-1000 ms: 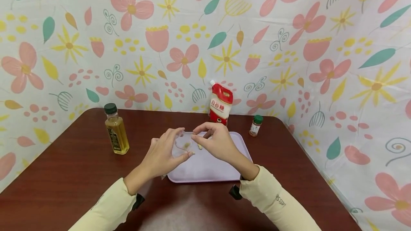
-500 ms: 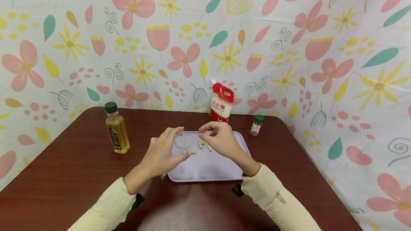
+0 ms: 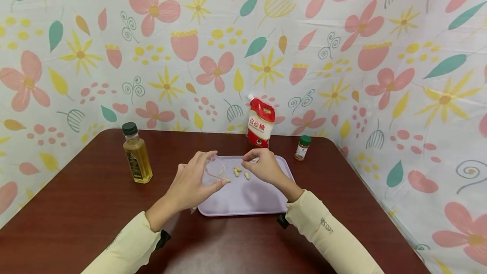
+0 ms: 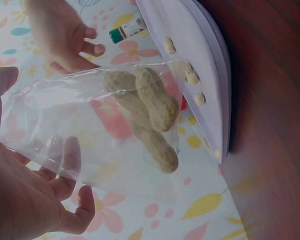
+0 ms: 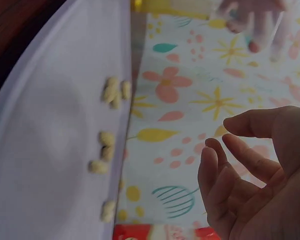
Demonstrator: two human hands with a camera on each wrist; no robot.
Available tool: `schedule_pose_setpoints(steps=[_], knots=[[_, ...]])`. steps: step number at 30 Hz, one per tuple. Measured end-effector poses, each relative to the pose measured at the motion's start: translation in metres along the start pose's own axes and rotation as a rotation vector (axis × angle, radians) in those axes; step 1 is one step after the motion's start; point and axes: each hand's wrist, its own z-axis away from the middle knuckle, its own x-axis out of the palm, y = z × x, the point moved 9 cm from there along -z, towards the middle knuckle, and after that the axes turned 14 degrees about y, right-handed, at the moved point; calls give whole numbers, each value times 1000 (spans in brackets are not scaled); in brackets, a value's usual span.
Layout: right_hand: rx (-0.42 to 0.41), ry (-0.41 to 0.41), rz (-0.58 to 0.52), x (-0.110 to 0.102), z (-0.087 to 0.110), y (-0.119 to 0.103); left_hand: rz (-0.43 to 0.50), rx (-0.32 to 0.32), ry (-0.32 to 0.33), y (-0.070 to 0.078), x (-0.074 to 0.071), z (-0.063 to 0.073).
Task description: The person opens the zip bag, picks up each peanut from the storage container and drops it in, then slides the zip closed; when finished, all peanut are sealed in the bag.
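My left hand grips a clear plastic bag by its mouth, thumb on one side and fingers on the other. Inside the bag lie peanuts in their shells, bunched at the end away from the hand. My right hand hovers above the right part of a pale lilac tray, its fingers loosely curled; nothing shows between them in the right wrist view. Several loose peanuts lie scattered on the tray, three of them plain to see between the hands in the head view.
A bottle of yellow oil with a dark cap stands at the left. Behind the tray is a red and white sugar pouch, and a small green-capped spice jar stands to its right. A flowered cloth hangs along the table's back.
My right hand has moved right, away from the bag and left hand, bringing more peanuts on the tray into view. The left hand stays almost where it was, with the bag.
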Motion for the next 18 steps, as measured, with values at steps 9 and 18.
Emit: schedule_pose_setpoints(steps=[9,18], knots=[[9,-52,65,6,-1,18,14,-26,-21,-2,3,2],[15,-126,134,22,-1,41,-2,-13,-14,-2,4,3]])
